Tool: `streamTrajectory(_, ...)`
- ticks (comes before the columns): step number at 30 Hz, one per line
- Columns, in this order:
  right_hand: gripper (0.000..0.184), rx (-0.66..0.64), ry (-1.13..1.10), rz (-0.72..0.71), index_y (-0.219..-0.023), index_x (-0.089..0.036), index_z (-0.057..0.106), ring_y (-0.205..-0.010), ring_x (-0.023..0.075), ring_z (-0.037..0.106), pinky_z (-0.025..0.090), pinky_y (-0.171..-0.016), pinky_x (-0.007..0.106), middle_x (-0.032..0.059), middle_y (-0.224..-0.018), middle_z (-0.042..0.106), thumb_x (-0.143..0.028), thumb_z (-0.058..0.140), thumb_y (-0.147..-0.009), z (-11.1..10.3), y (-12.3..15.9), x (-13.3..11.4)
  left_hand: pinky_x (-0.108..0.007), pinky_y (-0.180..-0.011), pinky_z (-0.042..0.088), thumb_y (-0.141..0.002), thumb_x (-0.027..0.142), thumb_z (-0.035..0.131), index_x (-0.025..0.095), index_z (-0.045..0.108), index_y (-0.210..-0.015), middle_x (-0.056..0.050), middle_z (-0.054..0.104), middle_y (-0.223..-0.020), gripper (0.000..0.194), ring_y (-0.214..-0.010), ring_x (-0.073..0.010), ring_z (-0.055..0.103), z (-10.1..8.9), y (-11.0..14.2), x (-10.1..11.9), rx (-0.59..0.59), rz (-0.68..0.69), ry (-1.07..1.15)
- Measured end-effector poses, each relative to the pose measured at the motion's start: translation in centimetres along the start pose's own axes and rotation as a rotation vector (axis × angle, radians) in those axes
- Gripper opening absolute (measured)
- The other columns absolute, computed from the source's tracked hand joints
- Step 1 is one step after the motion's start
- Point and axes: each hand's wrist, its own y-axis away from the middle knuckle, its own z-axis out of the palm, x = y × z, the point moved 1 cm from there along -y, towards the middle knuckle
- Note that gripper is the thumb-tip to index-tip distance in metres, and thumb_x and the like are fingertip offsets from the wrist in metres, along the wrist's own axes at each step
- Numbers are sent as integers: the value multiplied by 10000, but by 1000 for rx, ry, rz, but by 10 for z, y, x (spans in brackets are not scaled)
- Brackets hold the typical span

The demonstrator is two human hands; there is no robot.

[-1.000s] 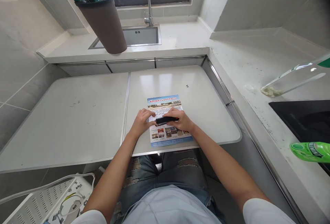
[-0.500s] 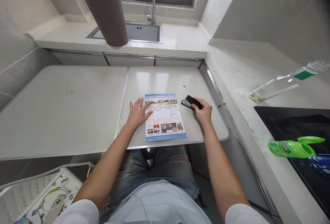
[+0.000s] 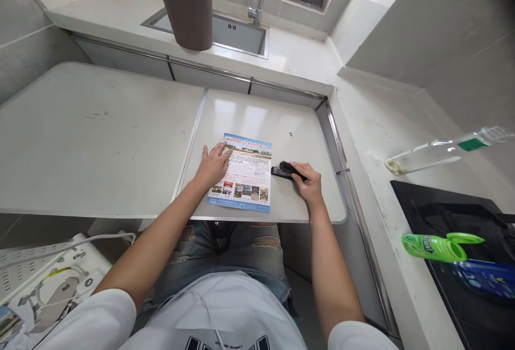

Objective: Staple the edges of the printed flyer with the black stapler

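Observation:
A printed leaflet (image 3: 245, 173) with a blue border and small photos lies flat on the folding table (image 3: 132, 140). My left hand (image 3: 214, 166) rests on its left edge, fingers spread. In my right hand (image 3: 309, 181) is a black stapler (image 3: 286, 170), gripped at its rear end. The stapler's jaw points left, at the leaflet's right edge; whether the jaw touches the paper I cannot tell. Two tiny metallic bits (image 3: 291, 134), perhaps staples, lie on the table beyond the stapler.
Behind the table, a brown bin (image 3: 189, 12) stands by the sink (image 3: 241, 36). On the right counter are a clear bottle (image 3: 434, 154), a green bottle with its cap up (image 3: 434, 248) and a black cooktop (image 3: 454, 205). A white perforated case with cables (image 3: 60, 280) sits at lower left.
The stapler in my right hand has moved left, up to the leaflet's right edge. My left hand stays on the leaflet. The whole view has tilted and shifted.

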Motion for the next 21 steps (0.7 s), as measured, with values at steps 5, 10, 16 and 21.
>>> streamTrajectory(5,306,-100,-50,-32,-1256,-318,726,-1109,277,688,543,-993,520,57,-1221,747,-365,655,-962,3,1,-5,-634,-1242,179,-991,189,406,216,601,-1401,-142,511,-1519,455,-1418,-318,443,-1,-1,1,10,-62,-8)
streamTrajectory(10,345,-187,-129,-105,-1304,-359,696,-1077,271,689,543,-952,506,45,-1225,744,-329,667,-961,14,-1,-16,-548,-1255,206,-1004,209,391,255,627,-1370,-94,537,-1498,438,-1376,-280,483,-6,-1,4,27,-119,-21)
streamTrajectory(16,361,-274,-214,-143,-1295,-380,699,-1023,265,705,546,-903,483,33,-1188,760,-276,681,-950,17,-1,-25,-500,-1242,244,-998,314,461,220,647,-1339,-121,549,-1470,400,-1383,-284,474,-10,0,2,59,-173,17)
streamTrajectory(21,294,-82,-81,-85,-1252,-330,731,-1040,274,705,546,-923,496,60,-1182,757,-318,646,-971,5,1,-16,-533,-1254,192,-900,508,638,203,624,-1365,-134,491,-1535,557,-1426,-341,418,-10,0,1,25,-125,39)
